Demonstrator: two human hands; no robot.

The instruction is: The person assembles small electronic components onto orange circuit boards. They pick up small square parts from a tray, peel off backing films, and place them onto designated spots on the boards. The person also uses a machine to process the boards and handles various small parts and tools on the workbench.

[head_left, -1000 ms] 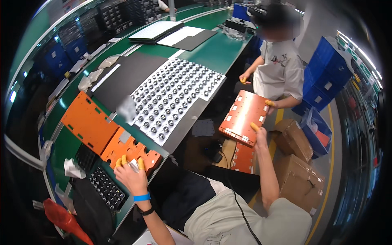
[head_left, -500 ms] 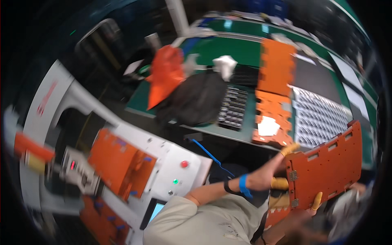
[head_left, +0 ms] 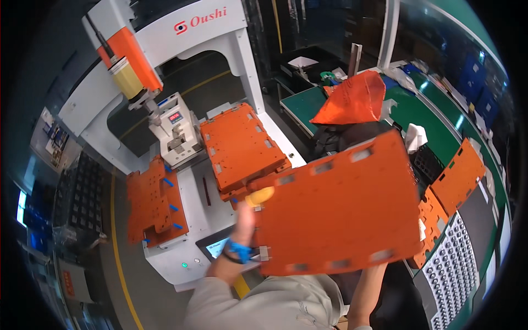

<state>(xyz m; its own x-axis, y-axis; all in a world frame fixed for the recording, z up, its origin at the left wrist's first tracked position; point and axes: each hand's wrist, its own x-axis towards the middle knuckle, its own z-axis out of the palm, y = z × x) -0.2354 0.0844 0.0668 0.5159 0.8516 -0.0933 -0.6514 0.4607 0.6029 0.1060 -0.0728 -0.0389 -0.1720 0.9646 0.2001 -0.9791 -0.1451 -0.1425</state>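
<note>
A large flat orange hinged fixture plate (head_left: 335,214), with rectangular slots along its edges, is tilted in front of me. My left hand (head_left: 248,217) is closed on its left edge, a yellow-covered thumb lying over the face. My right forearm (head_left: 367,291) reaches up to the plate's lower edge; my right hand is hidden behind the plate, which it appears to support. Just beyond my left hand, a similar orange fixture (head_left: 242,146) lies on the bed of a white machine (head_left: 190,217). Another orange fixture with blue pins (head_left: 159,203) sits at the machine's left side.
The machine's spindle head (head_left: 129,77) and a white feeder box (head_left: 179,132) stand beyond the fixtures. To the right, a green bench (head_left: 401,104) holds an orange bag (head_left: 355,99), a white tray of small round parts (head_left: 454,269) and further orange plates (head_left: 456,176).
My view has swung left toward the machine. Both hands have carried the orange plate from the bench side toward the machine, and its broad face now hides my right hand.
</note>
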